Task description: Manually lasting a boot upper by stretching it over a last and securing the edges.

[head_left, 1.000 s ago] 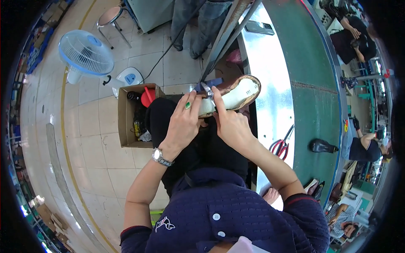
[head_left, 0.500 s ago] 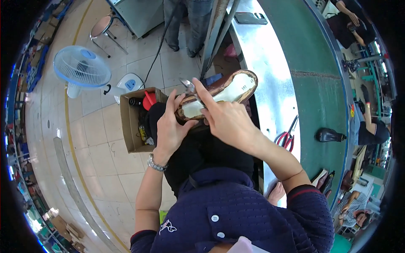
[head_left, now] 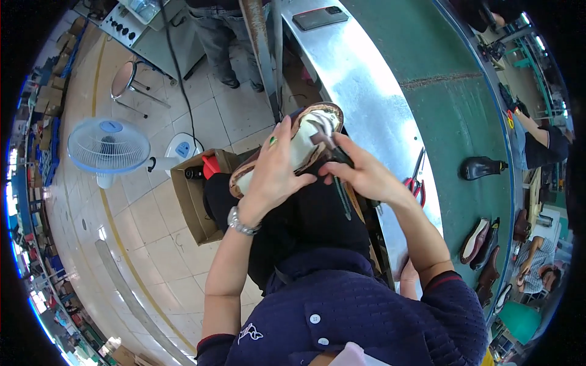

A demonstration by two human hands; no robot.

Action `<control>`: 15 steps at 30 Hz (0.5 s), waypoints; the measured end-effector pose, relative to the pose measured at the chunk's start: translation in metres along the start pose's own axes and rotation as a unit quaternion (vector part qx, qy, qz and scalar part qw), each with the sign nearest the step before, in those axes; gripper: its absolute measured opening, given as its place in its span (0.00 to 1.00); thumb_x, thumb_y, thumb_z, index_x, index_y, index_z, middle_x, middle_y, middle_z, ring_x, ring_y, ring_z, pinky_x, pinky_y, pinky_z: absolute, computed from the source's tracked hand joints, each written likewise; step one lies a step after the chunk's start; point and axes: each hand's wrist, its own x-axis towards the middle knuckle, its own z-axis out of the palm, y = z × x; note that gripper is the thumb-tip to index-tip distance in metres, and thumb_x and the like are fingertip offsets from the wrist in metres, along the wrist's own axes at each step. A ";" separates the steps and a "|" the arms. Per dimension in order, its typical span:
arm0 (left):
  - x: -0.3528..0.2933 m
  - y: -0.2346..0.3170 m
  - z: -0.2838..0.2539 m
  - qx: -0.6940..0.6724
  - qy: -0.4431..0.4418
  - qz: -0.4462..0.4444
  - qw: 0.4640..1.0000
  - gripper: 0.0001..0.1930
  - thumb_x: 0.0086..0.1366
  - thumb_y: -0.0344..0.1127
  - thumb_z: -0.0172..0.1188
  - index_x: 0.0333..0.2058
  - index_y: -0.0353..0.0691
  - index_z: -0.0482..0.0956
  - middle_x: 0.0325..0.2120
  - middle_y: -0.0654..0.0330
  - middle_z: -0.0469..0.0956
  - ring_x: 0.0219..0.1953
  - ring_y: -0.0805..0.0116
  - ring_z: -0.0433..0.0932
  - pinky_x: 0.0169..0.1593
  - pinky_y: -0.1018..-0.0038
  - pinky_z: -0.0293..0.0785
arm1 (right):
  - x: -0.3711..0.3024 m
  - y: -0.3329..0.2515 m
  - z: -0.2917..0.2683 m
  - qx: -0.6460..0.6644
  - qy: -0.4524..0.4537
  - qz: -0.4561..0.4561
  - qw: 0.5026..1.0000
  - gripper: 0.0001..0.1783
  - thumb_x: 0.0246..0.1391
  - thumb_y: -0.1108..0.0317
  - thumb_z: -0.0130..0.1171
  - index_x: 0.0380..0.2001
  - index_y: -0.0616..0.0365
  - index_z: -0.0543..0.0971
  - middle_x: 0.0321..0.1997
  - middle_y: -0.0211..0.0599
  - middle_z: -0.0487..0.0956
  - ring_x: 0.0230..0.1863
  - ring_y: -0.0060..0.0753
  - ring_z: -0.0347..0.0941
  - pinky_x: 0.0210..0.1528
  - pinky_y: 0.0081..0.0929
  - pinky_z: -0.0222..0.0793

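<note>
A brown shoe (head_left: 299,146), sole side up with a pale insole board showing, lies tilted over my lap. My left hand (head_left: 271,174) grips it from the near left side, fingers over the far edge and thumb along the near one. In my right hand (head_left: 366,177) is a pair of pincers (head_left: 322,138) with a metal head and dark handles. The pincer head is at the shoe's upper right end, over its rim. One long handle hangs down below my fingers. The exact contact at the jaws is blurred.
A metal bench (head_left: 372,100) on the right carries a phone (head_left: 320,18) and red-handled pliers (head_left: 416,186). Beyond it, a green surface (head_left: 439,128) holds a black shoe-shaped piece (head_left: 482,168) and several shoes. A cardboard box (head_left: 190,213), fan (head_left: 108,146) and stool (head_left: 124,80) stand left.
The shoe has shifted left and its angle has steepened. My right hand has moved from the shoe's left end to its right end, with the tool. My left hand has moved further over the shoe.
</note>
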 end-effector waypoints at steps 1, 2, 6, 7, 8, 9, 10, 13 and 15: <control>0.009 -0.001 0.010 0.048 0.028 0.022 0.998 0.57 0.41 0.40 0.76 0.65 0.27 0.50 0.59 0.40 0.64 0.61 0.48 0.65 0.63 0.64 0.60 | -0.003 0.000 -0.008 0.002 0.003 0.001 1.000 0.32 0.58 0.69 0.55 0.63 0.67 0.56 0.35 0.44 0.80 0.36 0.28 0.78 0.39 0.26 0.71; 0.014 -0.001 0.018 0.097 0.057 0.044 0.993 0.58 0.41 0.41 0.76 0.64 0.26 0.49 0.59 0.39 0.62 0.62 0.47 0.62 0.65 0.62 0.57 | -0.006 -0.002 -0.014 0.044 -0.002 0.054 0.998 0.32 0.59 0.68 0.54 0.63 0.67 0.56 0.36 0.43 0.80 0.37 0.27 0.77 0.39 0.25 0.71; 0.027 0.008 0.034 0.149 0.077 -0.019 0.986 0.57 0.41 0.42 0.75 0.64 0.24 0.49 0.60 0.40 0.61 0.63 0.45 0.61 0.66 0.60 0.53 | -0.012 0.007 -0.032 0.083 -0.011 0.103 0.991 0.33 0.61 0.67 0.53 0.65 0.66 0.55 0.38 0.40 0.79 0.38 0.26 0.77 0.39 0.25 0.71; 0.026 0.007 0.037 0.149 0.087 -0.001 0.985 0.56 0.42 0.41 0.75 0.64 0.25 0.50 0.60 0.40 0.61 0.62 0.45 0.61 0.65 0.60 0.55 | -0.012 0.007 -0.035 0.064 -0.008 0.090 0.994 0.33 0.60 0.67 0.53 0.65 0.65 0.55 0.36 0.41 0.79 0.37 0.25 0.77 0.38 0.25 0.71; 0.024 0.006 0.039 0.149 0.097 0.017 0.984 0.55 0.42 0.40 0.74 0.64 0.25 0.50 0.59 0.40 0.61 0.61 0.45 0.62 0.65 0.60 0.57 | -0.009 0.006 -0.039 0.068 -0.007 0.092 0.993 0.33 0.60 0.67 0.53 0.65 0.65 0.55 0.36 0.41 0.79 0.37 0.25 0.77 0.38 0.25 0.71; 0.022 0.006 0.041 0.150 0.092 0.017 0.984 0.55 0.42 0.40 0.74 0.64 0.25 0.50 0.59 0.40 0.61 0.61 0.45 0.62 0.65 0.60 0.57 | -0.005 0.004 -0.045 -0.011 -0.004 0.064 0.998 0.33 0.59 0.68 0.54 0.65 0.64 0.56 0.34 0.44 0.80 0.36 0.30 0.78 0.38 0.27 0.71; 0.018 0.007 0.042 0.172 0.093 0.046 0.980 0.53 0.43 0.40 0.74 0.63 0.25 0.52 0.59 0.40 0.61 0.61 0.44 0.62 0.64 0.60 0.59 | -0.002 0.000 -0.050 -0.089 -0.003 0.035 0.995 0.33 0.59 0.68 0.55 0.65 0.62 0.56 0.32 0.46 0.80 0.35 0.35 0.79 0.38 0.29 0.71; 0.013 0.008 0.044 0.229 0.099 0.079 0.965 0.49 0.44 0.39 0.73 0.61 0.25 0.57 0.59 0.40 0.62 0.60 0.44 0.63 0.62 0.59 0.63 | 0.015 -0.035 -0.051 -0.215 0.128 -0.126 0.960 0.33 0.57 0.69 0.56 0.64 0.59 0.57 0.29 0.53 0.79 0.34 0.50 0.79 0.38 0.36 0.72; 0.012 0.009 0.044 0.259 0.111 0.093 0.955 0.46 0.45 0.37 0.72 0.60 0.25 0.59 0.59 0.40 0.62 0.60 0.43 0.62 0.63 0.58 0.62 | 0.029 -0.043 -0.034 -0.186 0.159 -0.117 0.962 0.34 0.57 0.68 0.55 0.65 0.58 0.56 0.29 0.56 0.79 0.34 0.56 0.78 0.37 0.41 0.72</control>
